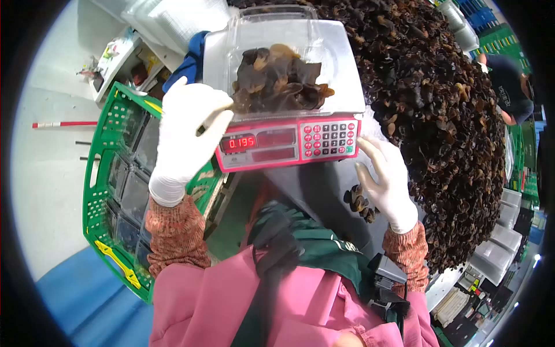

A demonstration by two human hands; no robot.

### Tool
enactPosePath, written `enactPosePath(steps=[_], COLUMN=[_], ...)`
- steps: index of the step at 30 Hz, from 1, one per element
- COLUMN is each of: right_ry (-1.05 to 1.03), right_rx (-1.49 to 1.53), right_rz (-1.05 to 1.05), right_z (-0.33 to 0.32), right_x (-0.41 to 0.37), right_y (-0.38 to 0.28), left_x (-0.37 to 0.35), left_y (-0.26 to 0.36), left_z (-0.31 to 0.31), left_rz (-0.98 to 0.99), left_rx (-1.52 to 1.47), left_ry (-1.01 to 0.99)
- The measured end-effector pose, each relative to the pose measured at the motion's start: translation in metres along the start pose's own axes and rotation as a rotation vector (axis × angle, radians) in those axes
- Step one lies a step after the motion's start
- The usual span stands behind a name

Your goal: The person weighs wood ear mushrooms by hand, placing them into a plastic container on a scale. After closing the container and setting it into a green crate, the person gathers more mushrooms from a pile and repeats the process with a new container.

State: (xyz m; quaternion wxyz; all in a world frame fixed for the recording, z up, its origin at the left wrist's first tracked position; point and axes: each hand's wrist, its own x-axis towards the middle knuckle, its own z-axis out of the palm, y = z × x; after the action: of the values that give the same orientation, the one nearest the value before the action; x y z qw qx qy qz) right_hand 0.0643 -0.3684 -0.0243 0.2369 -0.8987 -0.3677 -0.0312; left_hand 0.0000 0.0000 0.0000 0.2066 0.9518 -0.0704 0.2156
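Observation:
A clear plastic box (325, 99) with its lid folded back sits on the steel pan of a red digital scale (263, 165), whose display reads 0.195. Dark brown wood ear mushrooms (277, 78) are heaped in the box. My left hand (191, 127), in a white glove, has thumb and fingers closed at the box's near left corner; the exact contact is partly hidden by the fingers. Beside the scale's right edge is my gloved right hand (386, 182), open, fingers apart and holding nothing. A few loose mushrooms (359, 203) lie just left of its palm.
A huge mushroom pile (445, 133) covers the right side. On the left stands a green crate (92, 196) of clear boxes. Stacked plastic boxes (188, 23) are at the upper left, beside a blue cloth (191, 61). Another person (509, 87) stands at the far right.

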Motion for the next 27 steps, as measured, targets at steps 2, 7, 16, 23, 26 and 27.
enactPosePath(steps=[2,7,16,23,26,27], right_ry=[0.158,0.269,0.04,0.158,0.257,0.293], right_rx=[-0.057,-0.091,-0.237,-0.134,0.008,0.063], right_rz=[-0.146,-0.277,-0.284,-0.324,-0.193,-0.141], right_z=[0.002,0.009,0.024,0.022,0.014,0.012], right_x=[0.028,0.069,0.109,0.099,0.086,0.083], right_y=[-0.01,-0.021,-0.026,-0.013,-0.002,0.004], left_x=[0.006,0.012,0.011,0.004,-0.004,-0.008], left_y=[0.0,0.0,0.002,-0.001,0.003,0.003], left_z=[0.009,0.009,0.019,0.009,0.0,0.001], left_rz=[0.032,0.09,0.096,0.06,-0.1,-0.17], left_rx=[0.01,0.068,0.067,-0.047,-0.175,-0.239], left_ry=[-0.03,-0.049,-0.056,0.024,0.069,0.092])
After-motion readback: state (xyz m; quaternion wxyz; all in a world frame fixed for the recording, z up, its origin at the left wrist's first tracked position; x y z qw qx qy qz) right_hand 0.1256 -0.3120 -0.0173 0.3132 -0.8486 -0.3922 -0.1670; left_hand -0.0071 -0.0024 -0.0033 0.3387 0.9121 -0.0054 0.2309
